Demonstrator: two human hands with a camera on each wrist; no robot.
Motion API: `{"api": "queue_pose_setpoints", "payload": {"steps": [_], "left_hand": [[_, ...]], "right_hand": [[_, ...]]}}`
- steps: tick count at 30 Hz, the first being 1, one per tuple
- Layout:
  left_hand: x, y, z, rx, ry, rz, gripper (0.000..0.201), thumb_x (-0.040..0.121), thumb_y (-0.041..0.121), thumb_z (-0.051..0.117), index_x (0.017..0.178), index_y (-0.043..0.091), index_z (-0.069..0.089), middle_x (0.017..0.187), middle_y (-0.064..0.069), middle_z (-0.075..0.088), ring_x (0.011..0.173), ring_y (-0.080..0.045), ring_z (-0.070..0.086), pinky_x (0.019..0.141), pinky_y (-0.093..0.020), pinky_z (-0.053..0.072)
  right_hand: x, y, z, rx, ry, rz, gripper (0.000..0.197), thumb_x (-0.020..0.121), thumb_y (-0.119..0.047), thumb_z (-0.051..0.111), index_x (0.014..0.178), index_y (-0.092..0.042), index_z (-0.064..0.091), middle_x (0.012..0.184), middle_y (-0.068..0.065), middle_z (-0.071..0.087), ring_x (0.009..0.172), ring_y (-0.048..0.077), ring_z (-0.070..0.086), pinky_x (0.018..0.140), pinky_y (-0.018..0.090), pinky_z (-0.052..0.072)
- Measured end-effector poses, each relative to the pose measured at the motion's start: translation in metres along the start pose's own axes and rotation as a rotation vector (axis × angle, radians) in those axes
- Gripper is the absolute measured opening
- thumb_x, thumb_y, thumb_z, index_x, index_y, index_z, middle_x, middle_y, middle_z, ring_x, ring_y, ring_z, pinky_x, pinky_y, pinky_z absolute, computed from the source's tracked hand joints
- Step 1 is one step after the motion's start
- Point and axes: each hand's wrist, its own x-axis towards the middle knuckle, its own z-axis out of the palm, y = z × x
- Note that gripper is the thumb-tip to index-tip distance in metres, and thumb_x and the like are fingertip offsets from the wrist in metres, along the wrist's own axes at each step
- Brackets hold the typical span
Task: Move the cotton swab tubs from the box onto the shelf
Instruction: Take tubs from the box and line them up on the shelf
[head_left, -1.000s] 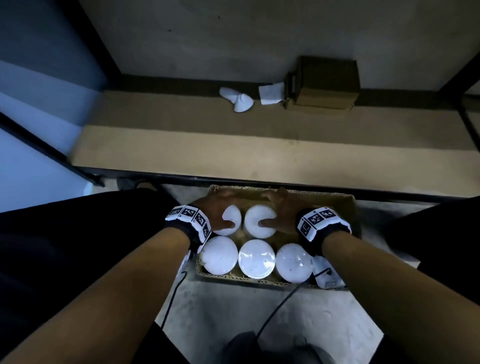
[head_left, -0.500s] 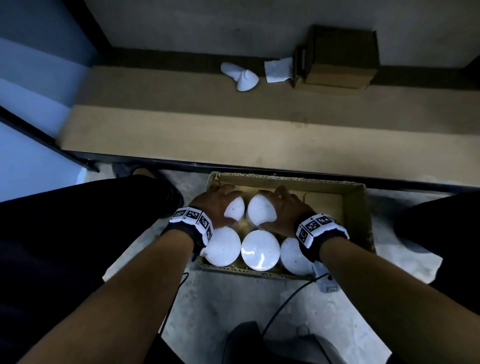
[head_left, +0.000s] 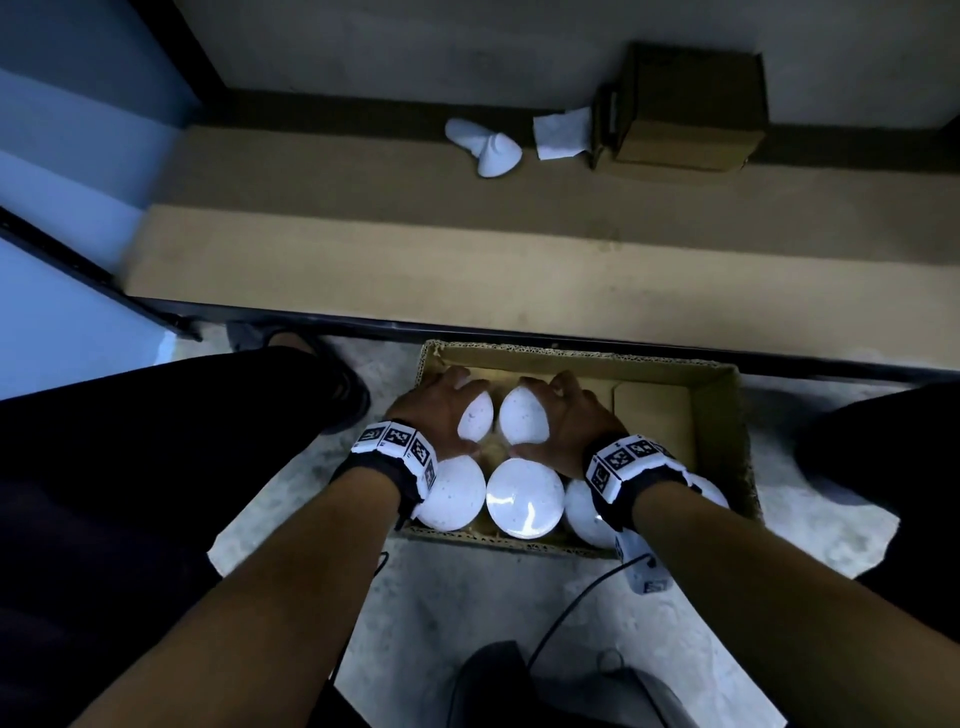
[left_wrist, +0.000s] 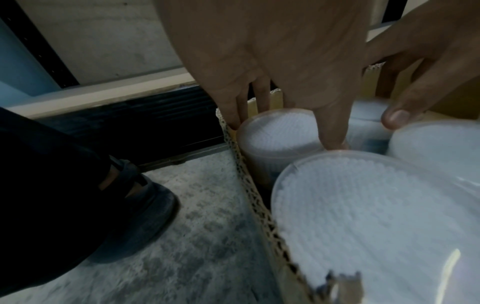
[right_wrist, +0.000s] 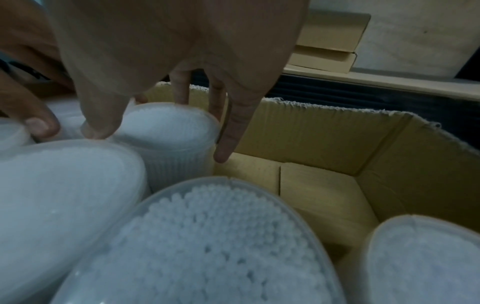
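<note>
An open cardboard box (head_left: 719, 415) stands on the floor in front of a low tan shelf (head_left: 467, 249). It holds several clear tubs packed with white cotton swabs. My left hand (head_left: 449, 410) grips the back-left tub (head_left: 477, 415), fingers down along the box wall and thumb (left_wrist: 332, 131) on the near side of that tub (left_wrist: 278, 131). My right hand (head_left: 569, 418) grips the back-middle tub (head_left: 523, 415), with its thumb (right_wrist: 96, 127) and fingers round that tub (right_wrist: 166, 125). Three more tubs (head_left: 524, 499) fill the front row.
The box's back-right corner (right_wrist: 319, 195) holds nothing. On the shelf's far side stand a small cardboard box (head_left: 685, 104), a white object (head_left: 491, 150) and a folded paper (head_left: 561, 135). A shoe (left_wrist: 135, 205) stands left of the box. A cable (head_left: 571, 613) trails on the concrete floor.
Both hands have slid further over the two back tubs, fingers reaching down their far sides. The view has shifted, showing more of the box's right side.
</note>
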Motion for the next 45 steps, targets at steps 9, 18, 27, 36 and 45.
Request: {"api": "queue_pose_setpoints", "payload": {"steps": [9,18,27,36,45], "left_hand": [[-0.004,0.007,-0.005,-0.006,-0.007,-0.013,0.09,0.074,0.043,0.074,0.149,0.04,0.023,0.158,0.007,0.016,0.139,-0.026,0.034,0.102,-0.043,0.046],[-0.016,0.021,-0.026,-0.027,0.148,0.078,0.081,0.069,0.049,0.075,0.141,0.043,0.038,0.149,0.009,0.037,0.129,-0.021,0.048,0.101,-0.035,0.046],[-0.04,0.056,-0.06,0.059,0.237,0.198,0.084,0.054,0.065,0.066,0.132,0.042,0.047,0.132,0.008,0.046,0.12,-0.021,0.047,0.099,-0.036,0.046],[-0.066,0.096,-0.113,0.112,0.31,0.342,0.075,0.063,0.061,0.07,0.133,0.041,0.049,0.13,0.015,0.043,0.112,-0.013,0.038,0.094,-0.034,0.046],[-0.1,0.164,-0.185,0.209,0.44,0.457,0.076,0.064,0.063,0.066,0.133,0.04,0.048,0.131,0.017,0.044,0.117,-0.012,0.039,0.097,-0.036,0.043]], "right_hand": [[-0.002,-0.008,0.0,-0.033,0.027,0.001,0.089,0.073,-0.056,0.072,0.147,-0.038,0.024,0.145,0.003,0.023,0.125,0.033,0.04,0.092,0.042,0.048],[-0.02,-0.009,-0.028,-0.041,0.049,-0.063,0.094,0.073,-0.059,0.072,0.15,-0.04,0.022,0.152,0.002,0.024,0.133,0.035,0.038,0.103,0.045,0.044],[-0.058,-0.002,-0.078,-0.087,0.106,-0.173,0.094,0.061,-0.068,0.069,0.143,-0.045,0.03,0.143,-0.001,0.028,0.129,0.032,0.043,0.109,0.044,0.039],[-0.111,0.005,-0.134,-0.13,0.222,-0.214,0.088,0.071,-0.055,0.075,0.146,-0.045,0.031,0.142,0.0,0.029,0.127,0.034,0.043,0.103,0.043,0.043],[-0.177,0.009,-0.207,-0.125,0.383,-0.184,0.091,0.061,-0.068,0.067,0.144,-0.052,0.031,0.141,-0.006,0.037,0.134,0.024,0.038,0.107,0.046,0.042]]}}
